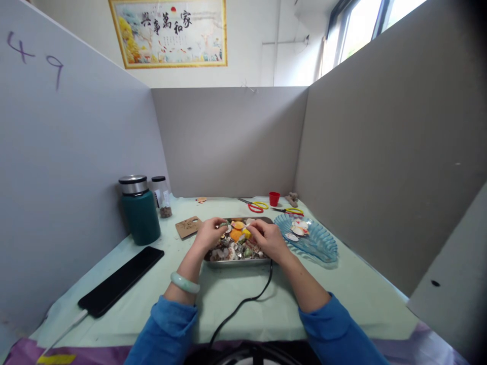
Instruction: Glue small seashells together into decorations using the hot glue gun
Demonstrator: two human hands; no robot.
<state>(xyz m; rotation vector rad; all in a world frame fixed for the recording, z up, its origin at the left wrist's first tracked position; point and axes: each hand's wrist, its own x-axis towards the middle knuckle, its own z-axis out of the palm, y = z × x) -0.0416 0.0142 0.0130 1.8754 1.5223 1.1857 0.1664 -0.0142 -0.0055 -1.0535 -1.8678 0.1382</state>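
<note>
A metal tray [236, 262] of mixed shells and small coloured pieces sits in the middle of the table. Both my hands hover over it. My left hand [208, 234] is closed in a pinch at the tray's left side, holding a small piece I cannot make out. My right hand [267, 237] is closed too, fingers pinched near an orange shell [238, 225] at the tray's far end. A pale green bangle [184, 282] rings my left wrist. Blue sleeves cover both forearms.
A blue glass dish [317, 243] holding a few shells lies right of the tray. Behind are two scissors [254, 205] [289, 210] and a red cup [274, 198]. At left stand a green flask [140, 210], a small jar [161, 196], a brown card [188, 226] and a black phone [122, 280]. Partition walls enclose the table.
</note>
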